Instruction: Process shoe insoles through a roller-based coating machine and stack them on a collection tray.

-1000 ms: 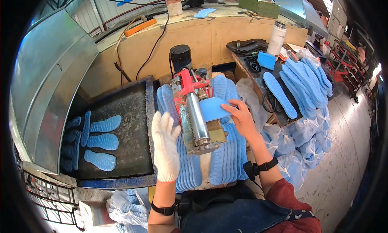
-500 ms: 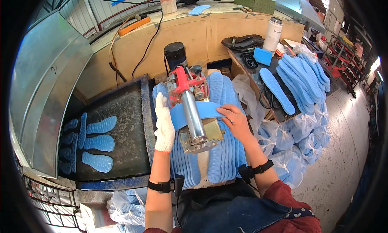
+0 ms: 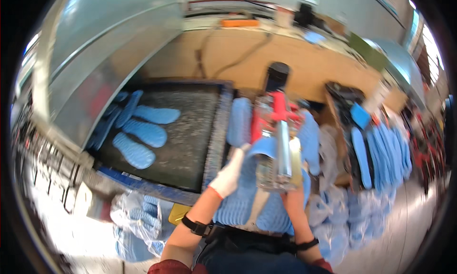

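My left hand (image 3: 229, 175), in a white knit glove, has its fingers closed at the left edge of a light-blue insole (image 3: 263, 147). The insole bends upward beside the shiny metal roller of a red machine (image 3: 281, 107) with a black motor on top. My bare right hand (image 3: 291, 197) is low under the front end of the roller; its fingers are hidden by the machine and blurred. Stacked blue insoles (image 3: 234, 208) lie beneath and around the machine, on both sides of it.
To the left, a dark blue-rimmed conveyor bed (image 3: 188, 131) carries several blue insoles under a metal hood (image 3: 109, 41). At right, a side table (image 3: 340, 126) holds more insoles, a white bottle (image 3: 377, 97) and a blue card. Plastic bags of insoles (image 3: 333, 226) stand on the floor.
The view has swung left, blurring the picture. My right hand has left the insole's right end and dropped below the roller. The insole now curls up on the left, near my gloved hand.
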